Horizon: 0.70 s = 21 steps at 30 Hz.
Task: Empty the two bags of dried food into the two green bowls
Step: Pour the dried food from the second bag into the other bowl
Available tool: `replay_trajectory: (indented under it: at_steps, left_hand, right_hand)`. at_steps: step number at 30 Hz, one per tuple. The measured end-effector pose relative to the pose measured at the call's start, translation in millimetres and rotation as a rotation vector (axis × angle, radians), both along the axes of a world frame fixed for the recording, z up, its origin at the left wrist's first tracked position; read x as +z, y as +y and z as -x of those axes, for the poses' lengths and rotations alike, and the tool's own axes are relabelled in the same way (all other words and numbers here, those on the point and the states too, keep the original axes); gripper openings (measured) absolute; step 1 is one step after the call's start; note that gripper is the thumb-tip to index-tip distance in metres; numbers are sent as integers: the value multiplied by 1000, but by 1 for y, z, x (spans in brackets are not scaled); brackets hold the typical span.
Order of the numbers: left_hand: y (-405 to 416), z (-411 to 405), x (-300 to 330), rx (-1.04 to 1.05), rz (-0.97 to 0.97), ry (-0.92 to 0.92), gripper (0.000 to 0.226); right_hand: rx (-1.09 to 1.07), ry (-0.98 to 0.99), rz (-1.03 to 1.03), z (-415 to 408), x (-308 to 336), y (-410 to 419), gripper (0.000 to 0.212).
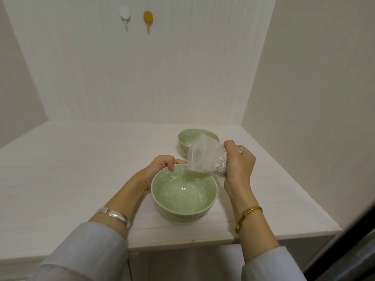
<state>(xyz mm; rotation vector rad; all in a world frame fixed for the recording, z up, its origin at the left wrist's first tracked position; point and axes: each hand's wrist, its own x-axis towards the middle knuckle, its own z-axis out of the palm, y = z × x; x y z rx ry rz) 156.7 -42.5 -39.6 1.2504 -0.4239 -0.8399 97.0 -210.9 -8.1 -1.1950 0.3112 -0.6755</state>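
Head view: right hand (239,161) grip holds the bag (205,157), mouth tilted over the near bowl (183,192); left hand (160,166) grip pinches its rim near the bench (60,169) front edge.

A white, wood-grained surface (71,169) fills the lower half of the view, its front edge running along the bottom right. Pale panelled walls enclose it at the back and on both sides. High on the back wall (182,67) two adhesive hooks hang side by side: a white hook (124,16) on the left and a yellow hook (148,19) just to its right. A dark, slanted edge (349,240), too blurred to identify, crosses the lower right corner.
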Motion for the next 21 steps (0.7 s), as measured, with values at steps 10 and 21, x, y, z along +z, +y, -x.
replay_trajectory:
  at_steps: [10, 21]
  left_hand:
    - [-2, 9, 5, 167, -87, 5, 44]
    - [-3, 18, 10, 194, -91, 21, 40]
  right_hand:
    - [-47, 24, 263, 6, 2, 6, 36]
    - [-64, 65, 411, 10, 6, 6, 34]
